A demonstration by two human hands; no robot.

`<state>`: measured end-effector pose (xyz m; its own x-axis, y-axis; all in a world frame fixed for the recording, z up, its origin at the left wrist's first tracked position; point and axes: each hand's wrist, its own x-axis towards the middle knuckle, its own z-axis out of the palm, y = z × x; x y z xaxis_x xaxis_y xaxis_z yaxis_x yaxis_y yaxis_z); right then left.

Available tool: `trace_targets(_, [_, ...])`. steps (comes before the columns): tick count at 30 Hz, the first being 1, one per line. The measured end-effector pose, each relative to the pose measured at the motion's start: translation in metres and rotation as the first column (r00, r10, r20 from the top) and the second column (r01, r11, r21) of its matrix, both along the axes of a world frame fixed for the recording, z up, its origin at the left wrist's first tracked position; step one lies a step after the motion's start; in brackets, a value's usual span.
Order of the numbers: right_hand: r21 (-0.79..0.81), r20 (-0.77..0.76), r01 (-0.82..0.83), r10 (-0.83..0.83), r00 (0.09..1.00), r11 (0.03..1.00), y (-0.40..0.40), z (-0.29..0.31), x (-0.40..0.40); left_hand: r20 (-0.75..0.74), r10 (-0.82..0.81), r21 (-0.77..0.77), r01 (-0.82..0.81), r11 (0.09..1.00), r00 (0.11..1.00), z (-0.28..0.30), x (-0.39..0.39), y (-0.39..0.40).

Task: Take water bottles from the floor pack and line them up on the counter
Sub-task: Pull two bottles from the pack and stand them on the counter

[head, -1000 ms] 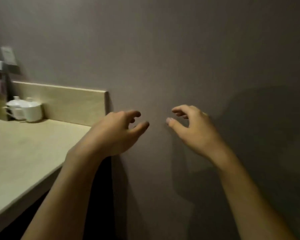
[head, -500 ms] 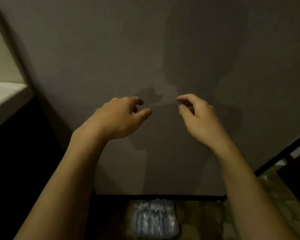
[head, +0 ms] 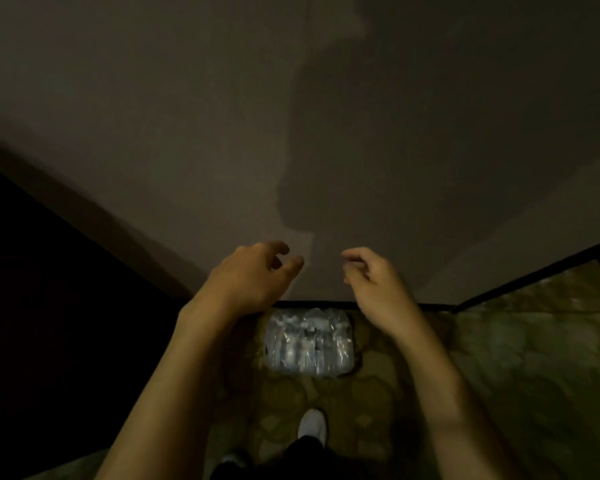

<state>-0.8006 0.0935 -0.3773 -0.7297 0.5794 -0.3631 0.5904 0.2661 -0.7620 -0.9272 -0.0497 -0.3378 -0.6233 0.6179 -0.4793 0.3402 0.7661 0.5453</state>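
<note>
- Water bottle pack [head: 309, 341], head view: shrink-wrapped, sits on the patterned carpet [head: 520, 355], its far end against the dark baseboard [head: 433, 306] at the foot of the wall [head: 153, 116].
- Wrap is shiny and crinkled; bottle tops show faintly through it; bottles inside too blurred to count.
- No brand, label or writing readable on the pack; picture is dim and soft.
- Left hand [head: 250, 275]: raised in front of the wall, above the pack's left side, fingers loosely curled, thumb apart from the forefinger, holds nothing.
- Right hand [head: 378, 285]: raised at the same height, above the pack's right side, fingers loosely curled, holds nothing.
- Hands near each other with a gap between the fingertips; neither touches the pack.
- White shoe [head: 312, 427]: on the carpet just nearer than the pack, toe pointing toward it.
- Dark shadow of the person falls on the wall above the hands.
- Left side of the view is black, detail cannot be made out.
</note>
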Motion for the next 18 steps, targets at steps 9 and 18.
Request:
trace_targets(9, [-0.269, 0.26, 0.163, -0.091, 0.961, 0.949, 0.003, -0.116, 0.024, 0.307, -0.005, -0.108, 0.04, 0.993, 0.952, -0.125, 0.02, 0.032])
trace_targets(18, [-0.27, 0.416, 0.181, -0.055, 0.908, 0.946, -0.003, -0.273, 0.016, 0.36, -0.016, -0.169, 0.082, 0.982, 0.933, -0.299, 0.019, 0.04])
